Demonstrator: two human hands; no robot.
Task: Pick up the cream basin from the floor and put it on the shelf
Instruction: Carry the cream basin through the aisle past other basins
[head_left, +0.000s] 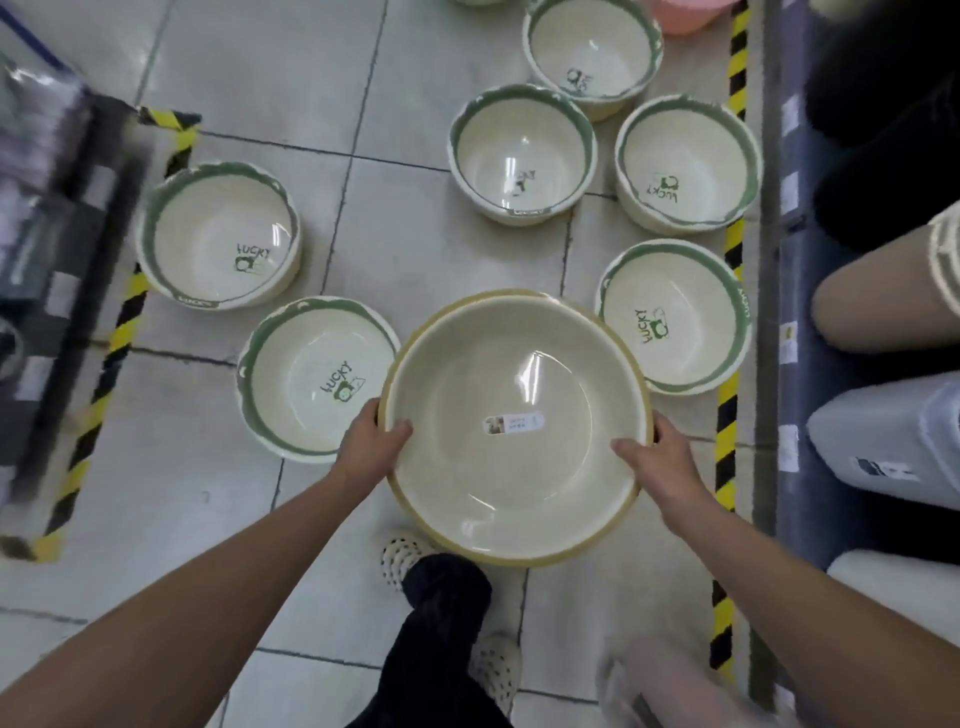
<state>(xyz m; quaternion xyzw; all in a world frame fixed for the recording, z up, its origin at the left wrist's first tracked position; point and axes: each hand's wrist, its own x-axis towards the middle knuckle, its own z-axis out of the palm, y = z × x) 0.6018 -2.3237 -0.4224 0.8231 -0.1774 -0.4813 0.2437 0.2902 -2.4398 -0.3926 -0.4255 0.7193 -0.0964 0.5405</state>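
A large cream basin (514, 374) with a tan rim and a small label inside is held above the tiled floor, in the middle of the view. My left hand (371, 441) grips its left rim, thumb inside the bowl. On the opposite rim my right hand (657, 462) holds on the same way. The shelf (789, 312) runs along the right edge of the view, with stacked basins and tubs lying on it.
Several green-rimmed "LUCKY" basins (311, 379) stand on the floor around the held one. Yellow-black tape (727, 415) marks the floor before the right shelf. Another rack (57, 260) stands at left. My legs and white shoes (405, 556) are below the basin.
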